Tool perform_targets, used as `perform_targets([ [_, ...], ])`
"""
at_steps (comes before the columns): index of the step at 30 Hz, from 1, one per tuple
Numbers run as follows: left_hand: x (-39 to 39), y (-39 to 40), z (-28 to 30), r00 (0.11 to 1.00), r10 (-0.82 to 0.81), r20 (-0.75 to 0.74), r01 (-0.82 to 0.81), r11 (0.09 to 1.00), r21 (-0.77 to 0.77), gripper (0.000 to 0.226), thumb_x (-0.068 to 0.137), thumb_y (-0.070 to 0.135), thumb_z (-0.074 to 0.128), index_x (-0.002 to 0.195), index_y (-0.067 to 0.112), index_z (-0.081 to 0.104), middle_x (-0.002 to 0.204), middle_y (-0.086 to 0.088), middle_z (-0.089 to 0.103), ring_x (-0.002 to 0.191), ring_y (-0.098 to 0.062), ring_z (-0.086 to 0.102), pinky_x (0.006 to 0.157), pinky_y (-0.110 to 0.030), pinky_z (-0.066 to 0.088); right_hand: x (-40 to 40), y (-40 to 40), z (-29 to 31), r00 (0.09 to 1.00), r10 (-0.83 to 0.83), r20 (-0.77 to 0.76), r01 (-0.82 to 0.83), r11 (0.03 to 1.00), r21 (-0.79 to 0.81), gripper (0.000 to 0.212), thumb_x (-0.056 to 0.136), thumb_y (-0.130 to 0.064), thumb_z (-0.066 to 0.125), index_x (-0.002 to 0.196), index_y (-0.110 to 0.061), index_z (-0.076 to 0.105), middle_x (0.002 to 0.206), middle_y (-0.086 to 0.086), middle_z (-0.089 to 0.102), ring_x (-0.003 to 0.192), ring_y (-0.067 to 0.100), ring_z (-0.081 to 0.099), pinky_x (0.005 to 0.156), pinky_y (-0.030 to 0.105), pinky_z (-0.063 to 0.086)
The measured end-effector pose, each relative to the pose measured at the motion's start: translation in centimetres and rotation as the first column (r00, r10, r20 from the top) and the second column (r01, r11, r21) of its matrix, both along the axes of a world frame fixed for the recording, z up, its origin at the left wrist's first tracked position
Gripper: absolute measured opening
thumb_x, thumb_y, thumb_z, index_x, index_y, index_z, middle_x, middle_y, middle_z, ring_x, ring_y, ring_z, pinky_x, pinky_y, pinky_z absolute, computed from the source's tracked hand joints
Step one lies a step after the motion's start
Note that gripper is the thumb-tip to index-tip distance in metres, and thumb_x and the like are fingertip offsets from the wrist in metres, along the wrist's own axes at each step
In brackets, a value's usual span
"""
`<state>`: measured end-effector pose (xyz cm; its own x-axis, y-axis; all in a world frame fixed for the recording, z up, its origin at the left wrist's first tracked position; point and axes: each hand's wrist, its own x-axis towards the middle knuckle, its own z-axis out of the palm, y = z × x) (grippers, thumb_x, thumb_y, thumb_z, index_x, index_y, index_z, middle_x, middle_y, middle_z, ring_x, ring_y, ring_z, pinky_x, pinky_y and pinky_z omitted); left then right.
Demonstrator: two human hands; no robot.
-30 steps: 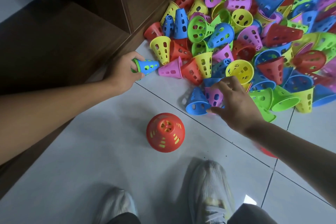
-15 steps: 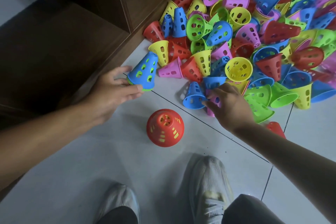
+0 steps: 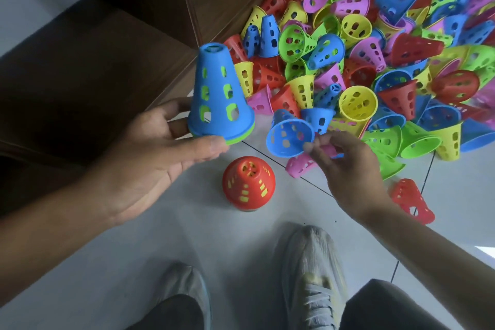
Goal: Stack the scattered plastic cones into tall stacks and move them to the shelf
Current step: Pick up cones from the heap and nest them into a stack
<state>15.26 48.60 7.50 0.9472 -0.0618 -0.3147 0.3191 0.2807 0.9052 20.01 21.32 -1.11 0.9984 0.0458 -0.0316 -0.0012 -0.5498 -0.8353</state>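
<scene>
The left hand (image 3: 150,153) holds a short stack (image 3: 221,96) of cones upright, narrow end up: a blue cone over a green one whose rim peeks out at the bottom; the thumb lies along the front of the base rim and the fingers reach round behind, so the hold is a light cradle at the wide end rather than a fist. Just to its right, the right hand (image 3: 348,169) pinches a single blue cone (image 3: 290,132) by its rim between thumb and fingertips; this cone is tipped on its side, its open mouth facing down and toward the viewer, its narrow end pointing away toward the pile. The two cones are close but apart; the stack's tip sits higher than the loose cone and up to its left. By my reading, the loose cone must be turned mouth-down and lifted above that tip so the two long axes line up before it can slide on; the right hand, already holding it, is the one to do this.

Below and between the hands, a red stack (image 3: 248,182) with yellow showing through its holes stands on the pale tiled floor (image 3: 107,262); to the right spreads a large pile (image 3: 375,48) of scattered cones in many colours; the dark wooden shelf (image 3: 139,8) stands at upper left; two grey shoes (image 3: 312,276) show at the bottom.
</scene>
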Motion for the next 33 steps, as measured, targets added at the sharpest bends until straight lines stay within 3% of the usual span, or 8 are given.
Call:
perform_targets([
  [4, -1.4, -0.2, 0.5, 0.991, -0.101, 0.092, 0.089, 0.988, 0.127, 0.068, 0.057, 0.013, 0.085, 0.121, 0.020, 0.067, 0.116, -0.012, 0.073, 0.105, -0.018, 0.071, 0.086, -0.025, 0.056, -1.8, 0.7, 2.7, 0.998, -0.044, -0.037, 0.051, 0.977, 0.207, 0.015, 0.091, -0.028, 0.072, 0.080, -0.018, 0.070, 0.079, 0.002, 0.070, 0.080, 0.030, 0.063, 0.082, 0.054, 0.052],
  [8, -2.4, -0.6, 0.0, 0.975, -0.183, 0.125, 0.132, 0.933, 0.335, 0.063, 0.051, 0.027, 0.091, 0.111, 0.031, 0.071, 0.120, -0.002, 0.071, 0.115, -0.017, 0.067, 0.088, -0.023, 0.055, -3.3, 1.1, 5.0, 0.996, -0.076, 0.037, 0.066, 0.972, 0.227, 0.016, 0.091, -0.027, 0.072, 0.082, -0.014, 0.069, 0.081, 0.004, 0.069, 0.079, 0.024, 0.063, 0.078, 0.045, 0.053],
  [13, -3.2, -0.9, -2.2, 0.956, -0.249, 0.156, 0.115, 0.806, 0.581, 0.074, 0.053, 0.046, 0.090, 0.121, 0.034, 0.064, 0.131, 0.011, 0.056, 0.129, -0.010, 0.055, 0.096, -0.020, 0.051, -4.7, 1.1, 6.9, 0.966, -0.041, 0.257, 0.019, 0.996, 0.085, 0.013, 0.092, -0.026, 0.071, 0.084, -0.018, 0.065, 0.089, -0.001, 0.061, 0.080, 0.014, 0.060, 0.070, 0.022, 0.049],
  [18, -3.1, -1.5, -3.5, 0.943, -0.287, 0.167, 0.096, 0.717, 0.691, 0.077, 0.053, 0.045, 0.093, 0.123, 0.039, 0.061, 0.134, 0.014, 0.050, 0.130, -0.004, 0.051, 0.103, -0.030, 0.050, -5.5, 0.8, 7.6, 0.848, 0.142, 0.510, -0.062, 0.983, -0.171, 0.012, 0.095, -0.018, 0.071, 0.089, -0.010, 0.066, 0.094, 0.001, 0.055, 0.082, 0.009, 0.053, 0.075, 0.018, 0.044],
  [23, -3.6, -1.5, -4.3, 0.936, -0.340, 0.092, 0.183, 0.692, 0.698, 0.084, 0.049, 0.057, 0.086, 0.125, 0.049, 0.051, 0.138, 0.019, 0.043, 0.134, 0.003, 0.043, 0.111, -0.038, 0.044, -5.6, 0.3, 7.7, 0.624, 0.389, 0.678, -0.052, 0.886, -0.460, 0.021, 0.097, -0.017, 0.067, 0.091, 0.002, 0.071, 0.094, 0.018, 0.063, 0.079, 0.038, 0.059, 0.065, 0.046, 0.047],
  [27, -4.0, -0.8, -3.6, 0.940, -0.331, 0.083, 0.211, 0.754, 0.622, 0.097, 0.054, 0.070, 0.082, 0.140, 0.045, 0.043, 0.147, 0.025, 0.041, 0.138, 0.005, 0.036, 0.115, -0.036, 0.038, -5.3, 0.2, 7.9, 0.484, 0.525, 0.700, -0.031, 0.810, -0.586, 0.018, 0.095, -0.014, 0.070, 0.087, 0.003, 0.072, 0.092, 0.020, 0.066, 0.073, 0.037, 0.058, 0.060, 0.045, 0.043],
  [31, -3.3, -0.8, -1.2, 0.937, -0.306, 0.170, 0.189, 0.852, 0.488, 0.071, 0.078, 0.061, 0.063, 0.141, 0.032, 0.048, 0.146, 0.018, 0.052, 0.140, -0.003, 0.042, 0.106, -0.022, 0.041, -4.8, 0.4, 8.0, 0.420, 0.604, 0.677, -0.028, 0.755, -0.656, 0.008, 0.089, -0.008, 0.075, 0.091, 0.000, 0.072, 0.094, 0.019, 0.066, 0.075, 0.035, 0.057, 0.063, 0.043, 0.038],
  [33, -2.9, -1.4, -0.3, 0.931, -0.305, 0.200, 0.187, 0.870, 0.456, 0.062, 0.083, 0.051, 0.058, 0.138, 0.024, 0.053, 0.141, 0.008, 0.058, 0.138, -0.011, 0.046, 0.107, -0.025, 0.043, -4.8, 0.7, 7.9, 0.408, 0.625, 0.666, -0.034, 0.739, -0.672, 0.009, 0.087, -0.006, 0.076, 0.092, -0.001, 0.072, 0.094, 0.018, 0.066, 0.076, 0.034, 0.056, 0.063, 0.043, 0.038],
])
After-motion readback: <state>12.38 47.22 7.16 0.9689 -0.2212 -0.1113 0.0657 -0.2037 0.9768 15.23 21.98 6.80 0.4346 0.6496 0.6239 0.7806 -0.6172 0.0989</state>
